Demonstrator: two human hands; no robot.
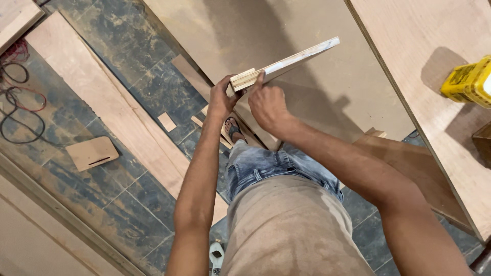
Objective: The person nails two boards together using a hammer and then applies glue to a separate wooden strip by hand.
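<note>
A narrow plywood strip point(291, 60) with a pale laminated edge slants up to the right in front of me, held in the air. My left hand point(221, 96) grips its near end from the left and below. On the same end my right hand point(267, 105) pinches from the right, with the forefinger laid on the strip's edge. A small wood block seems to sit against that end between my fingers; how it is joined is not visible. Below the hands are my jeans, my shirt and a sandalled foot on the floor.
A large brown board point(327, 87) lies under the strip. A plywood worktop point(440, 117) at right carries a yellow tool point(468, 82). Long boards point(97, 97) and offcuts point(92, 152) lie on the dark tiled floor, with cables point(18, 97) at far left.
</note>
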